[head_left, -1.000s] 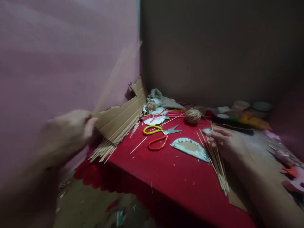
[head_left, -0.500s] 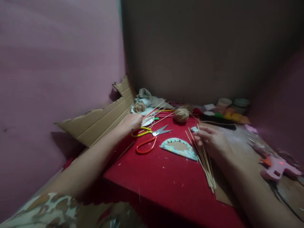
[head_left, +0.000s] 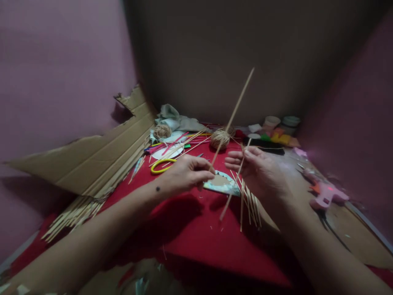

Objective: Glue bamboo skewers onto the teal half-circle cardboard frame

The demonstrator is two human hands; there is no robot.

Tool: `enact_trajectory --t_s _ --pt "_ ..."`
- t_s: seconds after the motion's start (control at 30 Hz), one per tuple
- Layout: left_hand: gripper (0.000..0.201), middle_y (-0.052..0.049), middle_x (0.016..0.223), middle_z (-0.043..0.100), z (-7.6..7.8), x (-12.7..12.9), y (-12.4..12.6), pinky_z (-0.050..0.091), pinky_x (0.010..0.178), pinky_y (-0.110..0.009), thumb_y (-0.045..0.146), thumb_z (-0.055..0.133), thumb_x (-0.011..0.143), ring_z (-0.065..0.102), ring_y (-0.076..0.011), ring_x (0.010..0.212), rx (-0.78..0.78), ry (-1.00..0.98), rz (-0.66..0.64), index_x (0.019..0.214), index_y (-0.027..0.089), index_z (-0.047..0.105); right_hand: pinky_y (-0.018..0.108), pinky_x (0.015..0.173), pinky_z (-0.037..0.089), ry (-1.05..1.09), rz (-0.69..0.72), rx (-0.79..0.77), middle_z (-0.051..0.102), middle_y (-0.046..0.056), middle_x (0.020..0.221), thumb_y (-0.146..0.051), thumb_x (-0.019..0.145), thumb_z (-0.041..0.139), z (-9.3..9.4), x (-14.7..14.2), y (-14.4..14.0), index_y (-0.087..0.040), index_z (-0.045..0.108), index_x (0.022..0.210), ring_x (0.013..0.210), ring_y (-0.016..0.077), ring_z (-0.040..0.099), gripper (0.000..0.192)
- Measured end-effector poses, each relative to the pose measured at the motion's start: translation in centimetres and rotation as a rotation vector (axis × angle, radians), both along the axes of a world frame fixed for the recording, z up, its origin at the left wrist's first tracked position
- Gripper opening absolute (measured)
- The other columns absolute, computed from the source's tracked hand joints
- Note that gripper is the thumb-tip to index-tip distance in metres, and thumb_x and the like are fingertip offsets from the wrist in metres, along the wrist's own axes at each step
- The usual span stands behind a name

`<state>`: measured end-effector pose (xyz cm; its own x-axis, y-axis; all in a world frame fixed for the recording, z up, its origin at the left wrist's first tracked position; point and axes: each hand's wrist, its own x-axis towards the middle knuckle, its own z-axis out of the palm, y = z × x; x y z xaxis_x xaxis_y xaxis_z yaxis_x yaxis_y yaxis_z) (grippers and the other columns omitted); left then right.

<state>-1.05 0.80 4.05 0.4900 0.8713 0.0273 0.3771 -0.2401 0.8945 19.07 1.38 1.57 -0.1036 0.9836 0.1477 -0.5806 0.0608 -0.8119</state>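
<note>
My left hand [head_left: 196,172] is closed, its fingertips pinching the lower end of a long thin bamboo stick [head_left: 235,112] that slants up to the right. A shorter bamboo stick [head_left: 226,207] is pinched by my right hand [head_left: 259,164], its lower end pointing down to the left. Beneath the hands lies a half-round cardboard piece [head_left: 221,186] edged with pale blue patterned fabric, partly covered. Several loose bamboo sticks [head_left: 253,209] rest on the red cloth below my right hand. Scissors [head_left: 163,166] lie behind my left hand, mostly hidden except a yellow handle.
Twine balls [head_left: 220,138] sit at the back. A torn cardboard sheet [head_left: 92,159] leans on the left wall, with many sticks [head_left: 75,213] under it. On the right, a pink glue gun [head_left: 330,194] with its cord lies on a board [head_left: 353,233].
My left hand has come from the back left toward the middle with a long stick. My right hand now holds a single stick, while the bunch lies on the cloth. The view has shifted.
</note>
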Motion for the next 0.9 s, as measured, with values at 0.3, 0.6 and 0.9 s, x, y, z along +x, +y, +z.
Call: enact_trajectory --t_s 0.3,0.6,0.9 --pt "0.011 0.002 0.063 0.062 -3.0 2.6 -0.7 0.042 0.056 -0.019 0.015 0.057 0.084 0.054 -0.0083 0.056 0.507 0.045 -0.045 0.075 0.015 0.062 0.042 0.089 0.056 -0.048 -0.035 0.201 0.078 0.0 0.086 -0.021 0.08 0.072 1.3 -1.0 -1.9 -0.024 0.046 0.08 0.086 0.019 0.075 0.026" --pt "0.016 0.0 0.067 0.066 -4.0 2.1 -0.1 0.046 0.064 -0.02 0.019 0.056 0.089 0.06 -0.0094 0.061 0.384 0.215 -0.238 0.077 0.016 0.065 0.039 0.085 0.058 -0.106 -0.006 0.254 0.078 -0.001 0.081 -0.023 0.079 0.074 1.4 -1.2 -2.4 -0.024 0.045 0.08 0.083 0.0184 0.075 0.029" --pt "0.02 -0.001 0.071 0.068 -3.9 1.5 -0.4 0.047 0.064 -0.022 0.025 0.05 0.092 0.062 -0.0108 0.064 0.462 0.186 -0.257 0.08 0.017 0.064 0.029 0.072 0.06 -0.254 0.019 0.336 0.073 -0.003 0.079 -0.014 0.081 0.069 2.2 -1.7 -2.8 -0.023 0.069 0.09 0.072 0.0136 0.072 0.013"
